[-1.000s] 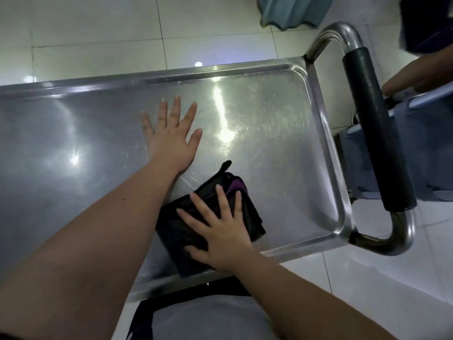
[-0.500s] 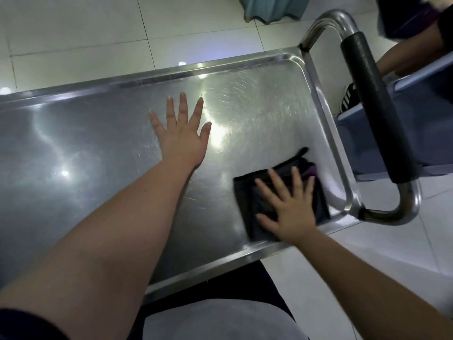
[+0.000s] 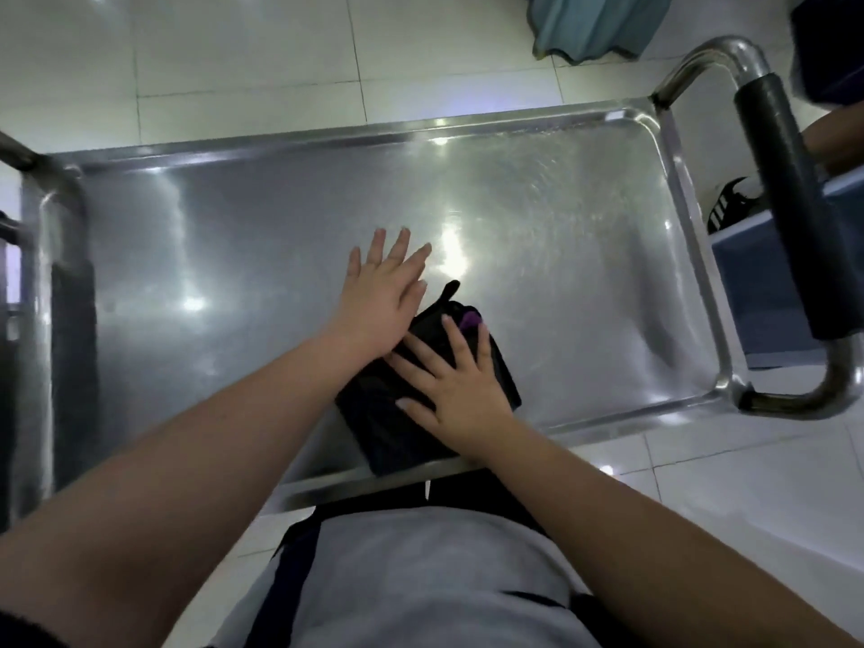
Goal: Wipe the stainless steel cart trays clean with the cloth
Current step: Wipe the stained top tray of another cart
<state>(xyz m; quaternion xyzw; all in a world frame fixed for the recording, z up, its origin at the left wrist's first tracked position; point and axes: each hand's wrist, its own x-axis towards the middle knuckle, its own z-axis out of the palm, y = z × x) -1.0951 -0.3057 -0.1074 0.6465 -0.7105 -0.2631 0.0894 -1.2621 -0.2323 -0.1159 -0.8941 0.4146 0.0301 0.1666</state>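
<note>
The stainless steel cart tray [image 3: 584, 217] fills the middle of the view, shiny and scratched, with a raised rim. A folded black cloth [image 3: 402, 427] with a purple edge lies near the tray's front rim. My right hand [image 3: 451, 383] presses flat on top of the cloth, fingers spread. My left hand [image 3: 381, 294] rests flat on the bare steel just left of the cloth, its heel touching the cloth's edge, holding nothing.
The cart's push handle [image 3: 790, 203] with a black grip runs along the right end. A blue bin [image 3: 766, 292] and another person's arm [image 3: 832, 138] lie beyond it. White tiled floor [image 3: 234, 53] surrounds the cart; a teal curtain [image 3: 594, 25] hangs at the top.
My right hand slid the cloth from the tray's right front corner back left toward the middle, beside my left hand. The view shifted, showing the whole tray.
</note>
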